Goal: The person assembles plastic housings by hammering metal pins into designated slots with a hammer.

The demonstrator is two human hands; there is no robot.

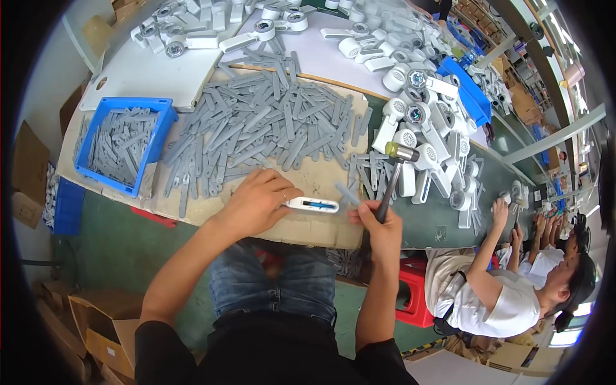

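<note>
My left hand (250,204) is closed round a white handheld fan (310,205), whose handle points right. An open slot along the handle shows a blue and black inside; the fan's other end is hidden under my fingers. My right hand (383,232) grips a hammer (393,181) with a black grip and a yellowish-green and dark head, which points up and away. At the fingertips of that same hand is a blurred grey plastic strip (347,193), just right of the handle's end. Beyond both hands spreads a heap of similar grey strips (256,125).
At the left stands a blue crate (168,119) of grey strips. White fans (427,115) pile up at the right, and more fans (263,29) lie at the back. A blue bin (471,96) is behind them. Co-workers, one in a white shirt (510,305), sit at the right.
</note>
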